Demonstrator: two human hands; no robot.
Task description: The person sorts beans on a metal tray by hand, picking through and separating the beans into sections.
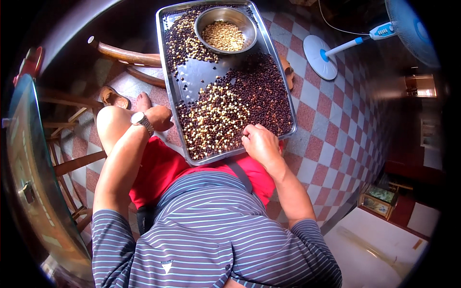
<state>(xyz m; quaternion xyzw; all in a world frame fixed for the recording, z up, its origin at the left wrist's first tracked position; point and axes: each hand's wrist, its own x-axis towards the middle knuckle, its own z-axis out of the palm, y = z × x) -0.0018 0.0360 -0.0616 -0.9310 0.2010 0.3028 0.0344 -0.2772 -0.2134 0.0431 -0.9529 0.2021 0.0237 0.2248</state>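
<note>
- Head view, as I watch from afar: the right hand is at the near edge of the metal tray, fingers curled inward; I cannot tell whether a bean is pinched between them.
- The left hand lies by the knee, just outside the tray's left rim, its fingers bent; I cannot tell whether it holds anything.
- Just left of the right hand: mixed pale and dark beans.
- Beyond and right of the right hand: a mostly dark spread with scattered reddish-brown beans.
- Well beyond the right hand, slightly left: a steel bowl containing pale beans; left of the bowl, another mixed patch.
- Progress, in my judgement: partial. A pale batch appears separated into the bowl; both mixed areas seem left to sort.
</note>
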